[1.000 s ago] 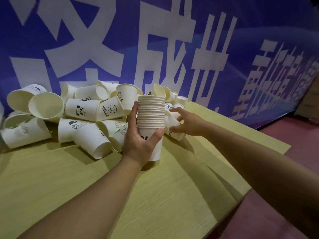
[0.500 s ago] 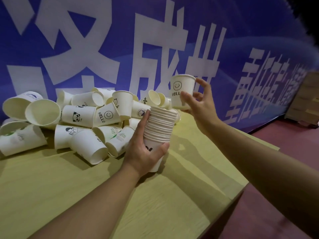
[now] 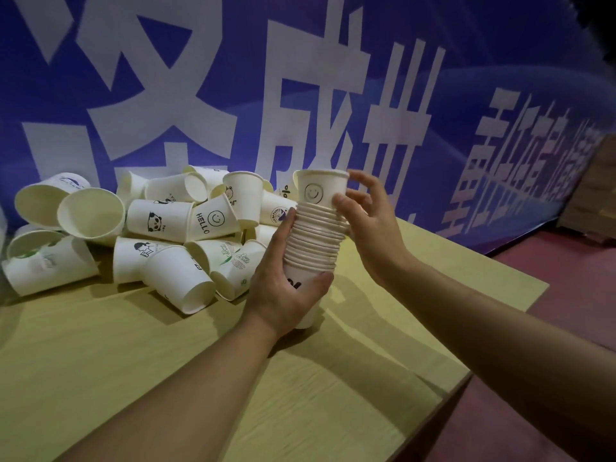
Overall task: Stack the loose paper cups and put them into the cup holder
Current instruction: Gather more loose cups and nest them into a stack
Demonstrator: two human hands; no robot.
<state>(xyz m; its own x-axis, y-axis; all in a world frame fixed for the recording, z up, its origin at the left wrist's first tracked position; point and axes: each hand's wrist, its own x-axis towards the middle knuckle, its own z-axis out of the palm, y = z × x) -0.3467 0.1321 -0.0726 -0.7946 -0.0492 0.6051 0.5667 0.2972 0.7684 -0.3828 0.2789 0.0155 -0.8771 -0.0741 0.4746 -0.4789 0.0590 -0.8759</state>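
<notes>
Your left hand [image 3: 283, 288] wrapped round the nested cup stack [image 3: 315, 241] at centre, your right hand [image 3: 370, 221] pinching the smiley cup [image 3: 318, 191] seated on top, loose cups [image 3: 173, 228] heaped at 9 o'clock on the yellow table [image 3: 166, 361]

1. The loose cups [image 3: 156, 221] are showing matt white paper walls with small printed motifs and rolled rims.
2. The stack of cups [image 3: 315, 238] is showing the same matt paper, its rims lying ridged.
3. The table [image 3: 133, 361] is looking like pale yellow wood-grain laminate, smooth and faintly sheened.
4. The banner [image 3: 333, 78] is appearing as smooth blue printed sheet with white characters.
5. The floor [image 3: 550, 411] is looking matt dark red.
</notes>
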